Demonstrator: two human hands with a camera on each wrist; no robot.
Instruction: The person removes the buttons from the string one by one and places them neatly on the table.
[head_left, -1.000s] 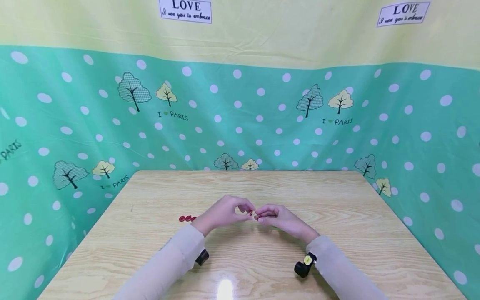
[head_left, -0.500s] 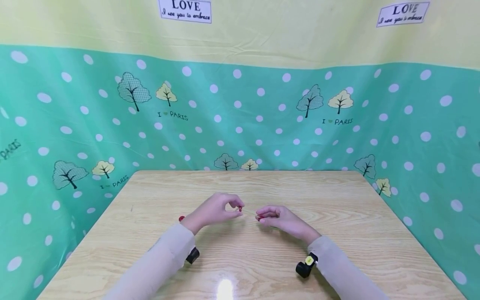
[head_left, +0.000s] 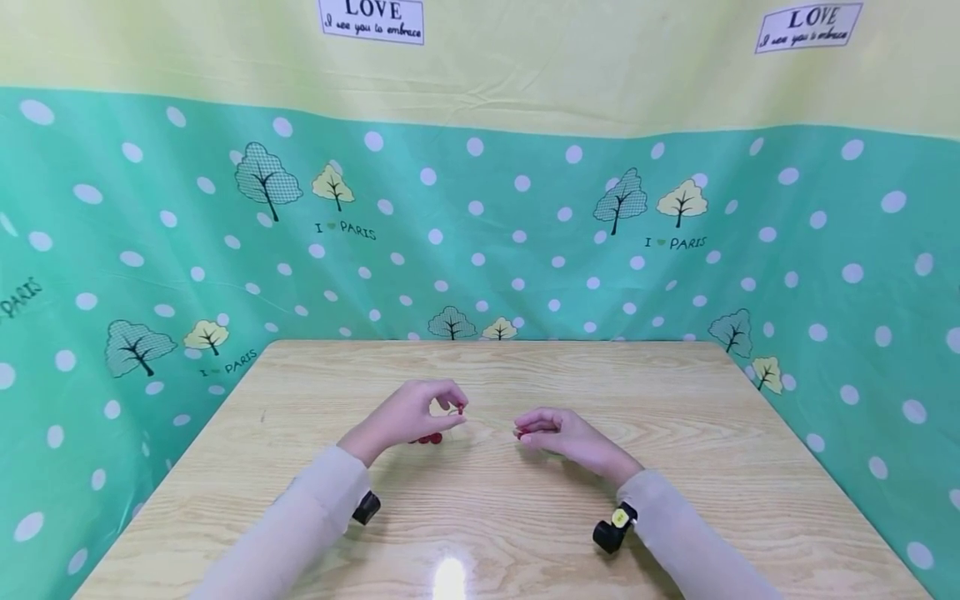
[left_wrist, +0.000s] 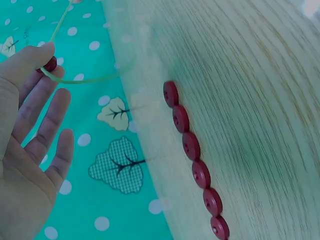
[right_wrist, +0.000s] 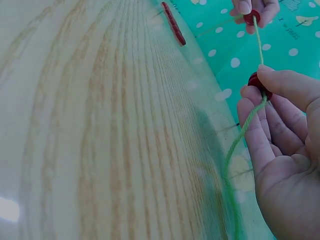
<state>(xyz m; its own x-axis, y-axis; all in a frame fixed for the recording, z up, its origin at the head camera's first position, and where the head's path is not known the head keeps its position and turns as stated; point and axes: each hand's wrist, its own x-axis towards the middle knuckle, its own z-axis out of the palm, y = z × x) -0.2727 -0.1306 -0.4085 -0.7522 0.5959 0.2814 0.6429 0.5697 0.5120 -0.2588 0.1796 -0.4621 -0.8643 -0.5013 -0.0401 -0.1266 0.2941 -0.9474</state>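
Observation:
My left hand (head_left: pixel 405 417) pinches a red button (left_wrist: pixel 50 64) between thumb and index finger, while its other fingers stay spread. A green string (right_wrist: pixel 232 165) runs through that button and across to the right hand. My right hand (head_left: pixel 570 442) pinches red button material (right_wrist: pixel 260 86) threaded on the same string, with thumb and fingertips; how many buttons it holds is partly hidden. From the right hand the string's free length hangs down. Both hands are held above the table, apart from each other.
A line of several red buttons (left_wrist: pixel 191 146) lies on the wooden table (head_left: pixel 480 517), partly behind the left hand and wrist in the head view. Behind the table hangs a green dotted cloth (head_left: pixel 517 250). A light reflection shows near the front.
My left hand has moved left and slightly up, away from the right hand, drawing a button along the string. The gap between the hands has widened; the right hand has hardly moved.

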